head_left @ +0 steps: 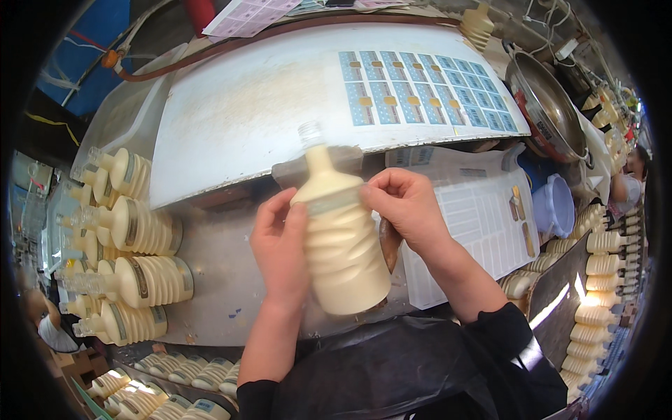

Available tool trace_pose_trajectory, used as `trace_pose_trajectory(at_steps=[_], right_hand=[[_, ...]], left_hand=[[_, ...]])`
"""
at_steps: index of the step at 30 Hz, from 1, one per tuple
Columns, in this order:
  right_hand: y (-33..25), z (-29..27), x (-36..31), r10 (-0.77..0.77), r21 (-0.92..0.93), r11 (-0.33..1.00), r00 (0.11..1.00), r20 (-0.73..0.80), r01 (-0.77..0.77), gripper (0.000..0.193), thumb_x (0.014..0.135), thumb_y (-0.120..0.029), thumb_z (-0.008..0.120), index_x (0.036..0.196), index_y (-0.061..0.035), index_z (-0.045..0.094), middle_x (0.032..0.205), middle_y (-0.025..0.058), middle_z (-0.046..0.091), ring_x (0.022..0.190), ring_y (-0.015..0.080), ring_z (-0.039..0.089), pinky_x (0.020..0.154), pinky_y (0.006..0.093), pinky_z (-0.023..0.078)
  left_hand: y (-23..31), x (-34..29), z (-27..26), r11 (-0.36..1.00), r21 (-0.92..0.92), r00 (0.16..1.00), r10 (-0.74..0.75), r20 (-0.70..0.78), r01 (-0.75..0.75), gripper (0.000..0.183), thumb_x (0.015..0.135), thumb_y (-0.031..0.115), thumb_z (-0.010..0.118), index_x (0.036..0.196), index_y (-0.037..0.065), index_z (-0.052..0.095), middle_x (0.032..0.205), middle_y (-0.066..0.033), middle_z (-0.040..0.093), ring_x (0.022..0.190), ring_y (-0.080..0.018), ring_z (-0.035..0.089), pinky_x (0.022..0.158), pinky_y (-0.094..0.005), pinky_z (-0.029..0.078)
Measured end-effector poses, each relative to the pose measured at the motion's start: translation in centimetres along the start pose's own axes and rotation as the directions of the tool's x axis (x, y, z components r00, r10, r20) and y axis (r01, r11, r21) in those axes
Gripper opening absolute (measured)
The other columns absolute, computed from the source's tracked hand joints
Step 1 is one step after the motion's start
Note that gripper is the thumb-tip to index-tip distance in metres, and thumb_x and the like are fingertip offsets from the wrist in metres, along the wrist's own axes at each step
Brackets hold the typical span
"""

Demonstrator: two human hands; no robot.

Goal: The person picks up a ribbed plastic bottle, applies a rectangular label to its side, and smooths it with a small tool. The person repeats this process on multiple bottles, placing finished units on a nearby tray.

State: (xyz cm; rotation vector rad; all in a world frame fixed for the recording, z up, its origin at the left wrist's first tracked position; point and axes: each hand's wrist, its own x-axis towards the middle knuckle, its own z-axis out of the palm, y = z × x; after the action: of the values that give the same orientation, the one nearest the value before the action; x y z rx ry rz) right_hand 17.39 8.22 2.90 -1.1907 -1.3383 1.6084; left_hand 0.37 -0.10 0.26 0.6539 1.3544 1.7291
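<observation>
A cream-coloured bottle (pixel 348 259) with a ribbed body and clear threaded neck lies tilted in front of me, neck pointing away. A greyish-green label strip (pixel 333 204) crosses its upper body. My left hand (pixel 278 241) is closed at the strip's left end, thumb and forefinger against it. At the right end my right hand (pixel 406 206) pinches the strip by the bottle's shoulder. A grey block (pixel 285 172) sits under the bottle's neck. Partly hidden beneath my right hand is a brown rounded object (pixel 390 245).
A white board (pixel 238 105) ahead bears rows of blue labels (pixel 399 87). Several similar bottles (pixel 143 224) lie stacked at left, more in crates below and right. A printed sheet (pixel 462 231) is at right, near a lavender bucket (pixel 554 204) and a metal pan (pixel 549 105).
</observation>
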Motion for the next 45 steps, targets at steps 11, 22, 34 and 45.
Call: trace_pose_trajectory(at_steps=[11,22,34,45], right_hand=[[0.6,-0.3,0.4,-0.002,-0.025,1.000,1.000,0.005,0.002,0.012,0.089,-0.009,0.075,0.094,-0.0003,0.069,0.081,-0.0006,0.068,0.072,0.0030,0.059,0.066,0.0189,0.047],[1.3,-1.4,1.2,0.145,0.159,0.971,0.967,0.209,-0.180,0.023,0.102,-0.020,0.063,0.117,-0.0035,0.062,0.088,-0.0019,0.063,0.067,0.0018,0.053,0.059,0.0171,0.043],[1.6,-0.7,1.3,0.147,0.108,0.979,0.967,0.206,-0.172,0.029,0.100,-0.022,0.067,0.120,-0.0024,0.058,0.093,0.0020,0.068,0.078,0.0040,0.061,0.067,0.0195,0.050],[2.4,-2.0,2.0,0.188,0.288,0.919,0.943,0.276,-0.268,0.032,0.102,-0.023,0.062,0.124,0.0007,0.062,0.092,0.0005,0.066,0.061,0.0031,0.055,0.056,0.0208,0.047]], left_hand=[[-0.3,0.0,0.1,0.999,-0.036,1.000,-0.010,-0.017,0.010,0.027,0.099,0.007,0.065,0.124,-0.003,0.063,0.114,-0.0098,0.069,0.102,-0.0134,0.063,0.092,-0.0291,0.052],[-0.9,0.2,-0.1,0.997,-0.082,0.999,-0.001,-0.032,-0.002,0.022,0.102,0.009,0.064,0.122,0.000,0.063,0.110,-0.0061,0.068,0.096,-0.0129,0.065,0.087,-0.0282,0.055],[-0.8,0.2,-0.1,0.992,-0.121,0.999,-0.038,-0.015,0.036,0.027,0.097,0.004,0.067,0.123,0.000,0.062,0.113,-0.0066,0.066,0.101,-0.0120,0.061,0.091,-0.0282,0.051],[-0.6,-0.3,-0.4,0.997,-0.068,0.998,-0.040,0.050,0.044,0.045,0.098,0.004,0.058,0.141,0.000,0.048,0.130,-0.0113,0.058,0.114,-0.0163,0.058,0.100,-0.0326,0.048]])
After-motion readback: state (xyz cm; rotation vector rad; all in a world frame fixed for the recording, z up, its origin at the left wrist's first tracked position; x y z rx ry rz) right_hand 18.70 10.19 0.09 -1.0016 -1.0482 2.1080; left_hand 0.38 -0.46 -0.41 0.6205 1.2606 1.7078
